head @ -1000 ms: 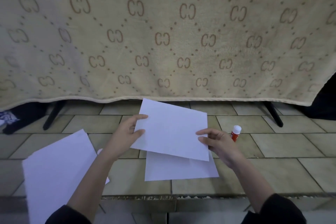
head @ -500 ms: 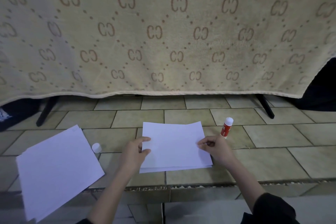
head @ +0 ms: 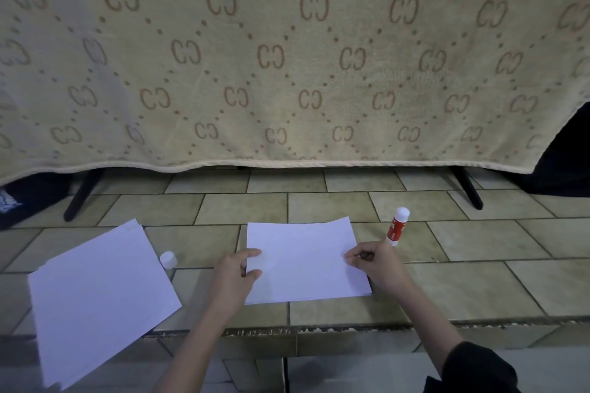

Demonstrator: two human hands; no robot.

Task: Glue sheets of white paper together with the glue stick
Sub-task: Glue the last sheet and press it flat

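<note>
Both hands on stacked white sheets, tiled ledge.
Left hand [head: 234, 277] pinched the stacked sheets [head: 303, 260] at their left edge; right hand [head: 380, 268] pinched the right edge. Paper pile [head: 99, 293] lay left, cap [head: 168, 259] beside it; glue stick [head: 397, 226] stood beyond the right hand.

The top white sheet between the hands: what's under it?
Under the top white sheet, another white sheet's edge peeks out along the near side, on the beige tiled surface. Any glue between them is covered.
</note>
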